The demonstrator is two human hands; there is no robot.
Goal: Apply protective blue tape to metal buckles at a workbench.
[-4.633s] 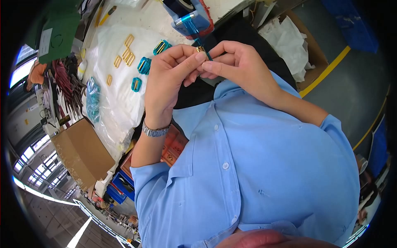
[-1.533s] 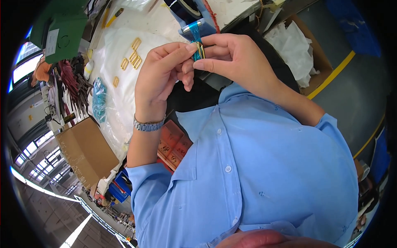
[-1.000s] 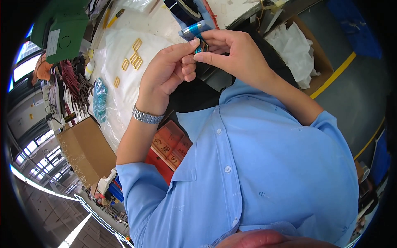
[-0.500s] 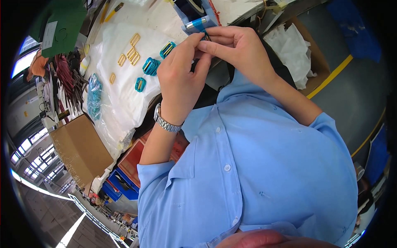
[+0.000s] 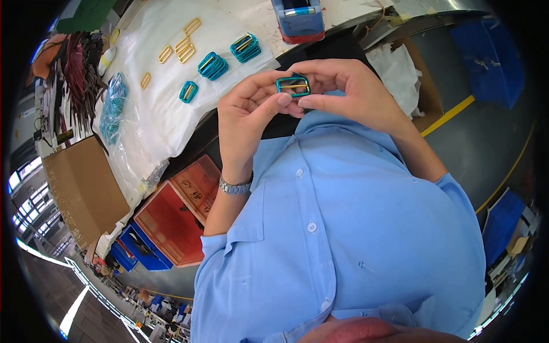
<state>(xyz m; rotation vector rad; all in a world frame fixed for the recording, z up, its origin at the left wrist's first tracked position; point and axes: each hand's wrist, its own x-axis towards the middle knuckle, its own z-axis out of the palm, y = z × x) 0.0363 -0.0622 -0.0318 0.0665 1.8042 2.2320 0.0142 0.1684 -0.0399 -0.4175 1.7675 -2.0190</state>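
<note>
Right hand (image 5: 357,90) farther from dispenser (image 5: 301,25)

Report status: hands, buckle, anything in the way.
Left hand and right hand gripping buckle. Buckle teal, gold across its middle. Nothing seen blocking it.

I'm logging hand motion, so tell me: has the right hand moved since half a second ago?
Yes: judged against the blue tape dispenser, the right hand has moved away from it, toward the wearer's light-blue shirt.
</note>
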